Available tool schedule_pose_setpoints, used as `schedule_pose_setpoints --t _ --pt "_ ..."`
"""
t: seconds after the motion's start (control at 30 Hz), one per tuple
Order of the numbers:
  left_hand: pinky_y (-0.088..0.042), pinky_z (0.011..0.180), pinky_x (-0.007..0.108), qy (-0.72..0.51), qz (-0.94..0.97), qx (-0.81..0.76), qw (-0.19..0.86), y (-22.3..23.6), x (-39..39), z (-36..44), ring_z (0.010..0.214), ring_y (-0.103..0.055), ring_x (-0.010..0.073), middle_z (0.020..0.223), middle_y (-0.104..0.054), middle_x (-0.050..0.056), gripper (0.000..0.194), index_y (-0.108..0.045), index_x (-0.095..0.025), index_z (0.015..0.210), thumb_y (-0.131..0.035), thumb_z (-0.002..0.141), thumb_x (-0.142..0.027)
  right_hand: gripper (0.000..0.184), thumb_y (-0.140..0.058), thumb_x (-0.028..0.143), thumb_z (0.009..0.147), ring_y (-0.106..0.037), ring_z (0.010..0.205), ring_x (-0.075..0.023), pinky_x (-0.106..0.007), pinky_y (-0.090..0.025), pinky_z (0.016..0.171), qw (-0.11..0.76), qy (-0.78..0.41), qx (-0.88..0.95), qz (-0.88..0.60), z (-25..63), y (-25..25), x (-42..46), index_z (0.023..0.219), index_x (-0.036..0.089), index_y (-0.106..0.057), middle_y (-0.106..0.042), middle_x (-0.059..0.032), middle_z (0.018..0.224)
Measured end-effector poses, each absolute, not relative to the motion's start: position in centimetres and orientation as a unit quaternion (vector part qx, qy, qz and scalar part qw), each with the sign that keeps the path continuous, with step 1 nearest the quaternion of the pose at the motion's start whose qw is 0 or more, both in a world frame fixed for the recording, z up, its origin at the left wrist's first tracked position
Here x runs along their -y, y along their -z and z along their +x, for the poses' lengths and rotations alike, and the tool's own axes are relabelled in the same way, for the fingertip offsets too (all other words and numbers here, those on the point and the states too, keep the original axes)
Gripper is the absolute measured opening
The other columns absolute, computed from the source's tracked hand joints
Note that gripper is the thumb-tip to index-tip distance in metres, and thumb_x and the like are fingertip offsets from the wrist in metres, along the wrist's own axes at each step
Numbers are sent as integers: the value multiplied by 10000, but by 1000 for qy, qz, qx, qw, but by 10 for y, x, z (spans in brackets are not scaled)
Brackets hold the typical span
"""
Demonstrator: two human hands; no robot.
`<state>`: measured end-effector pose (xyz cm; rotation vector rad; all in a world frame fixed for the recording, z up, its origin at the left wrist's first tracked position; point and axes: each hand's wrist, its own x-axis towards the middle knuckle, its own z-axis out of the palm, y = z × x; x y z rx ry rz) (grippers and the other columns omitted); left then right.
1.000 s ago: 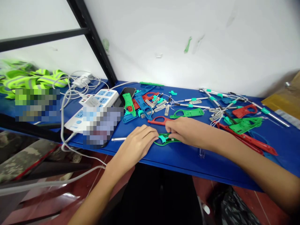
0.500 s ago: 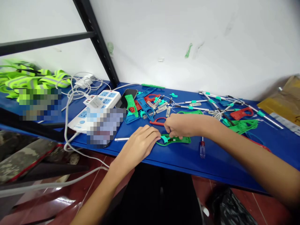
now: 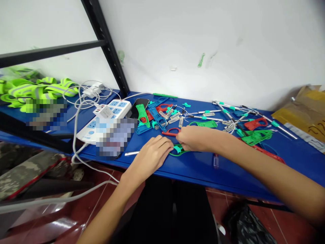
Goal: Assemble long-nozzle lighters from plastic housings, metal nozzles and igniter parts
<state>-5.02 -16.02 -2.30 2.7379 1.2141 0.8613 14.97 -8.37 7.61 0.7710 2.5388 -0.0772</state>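
A green plastic casing half (image 3: 181,152) lies on the blue shelf with a teal clip (image 3: 177,149) inside its left end. My left hand (image 3: 156,152) is closed at that end, fingertips against the casing beside the clip. From under this hand a thin silver rod (image 3: 132,153) sticks out to the left. My right hand (image 3: 189,138) bends over the casing's other half with curled fingers, covering much of it; whatever they pinch is hidden. Just behind the hands is a red casing part (image 3: 171,133) with a loop. A small screwdriver (image 3: 215,161) shows partly below my right forearm.
Blue, red and green casings (image 3: 157,115) are heaped behind my hands with small clear parts and wires. Telescopic rods (image 3: 230,115) with teal clips lie right. A power strip (image 3: 101,122), phone (image 3: 138,106) and white cables stand left; a cardboard box (image 3: 304,112) sits far right.
The right hand has turned and lowered a little over the casing, covering more of its right half. My left hand stays in place. The view has shifted slightly.
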Motion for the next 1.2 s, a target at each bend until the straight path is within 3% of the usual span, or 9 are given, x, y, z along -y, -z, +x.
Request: schedule_pose_setpoints --t 0.13,0.27,0.53,0.77,1.0,1.2 --pt "-508 879 385 -279 875 -394 20 22 161 -50 969 -650 213 1143 -768 71 179 -684 -174 1125 -517 1162 -228 300 -532 77 1009 -458 594 -141 -317 -319 620 212 66 -932 285 162 -77 84 951 129 -822 -691 -69 749" --pt "-509 889 383 -274 876 -395 26 21 161 -50 975 -652 210 1149 -767 68 170 -681 -171 1125 -521 1160 -218 230 -583 103 998 -470 641 -143 -297 -321 621 160 108 -935 296 171 -79 82 1024 160 -804 -659 -46 796" --pt "-521 916 393 -282 875 -392 26 22 161 -50 997 -678 215 1154 -775 79 193 -685 -172 1138 -502 1168 -229 221 -599 76 894 -393 576 -142 -333 -287 609 181 130 -929 296 171 -81 84 776 181 -753 -619 -16 681" --pt "-514 870 384 -274 881 -385 26 20 162 -50 979 -662 219 1139 -773 76 178 -688 -168 1120 -518 1158 -204 196 -642 144 878 -577 697 -169 -338 -320 660 132 158 -917 340 182 -71 90 830 227 -812 -751 -22 806" --pt "-510 865 378 -283 883 -373 24 20 161 -48 952 -659 217 1111 -775 73 167 -690 -171 1113 -526 1144 -173 146 -634 133 823 -548 623 -129 -318 -367 648 152 261 -891 339 179 -70 83 792 197 -762 -724 15 746" --pt "-478 859 377 -282 889 -362 16 20 161 -48 946 -652 219 1085 -776 61 149 -672 -170 1100 -529 1143 -169 157 -684 130 820 -615 661 -144 -321 -389 664 211 242 -893 316 166 -77 73 822 193 -827 -766 0 769"
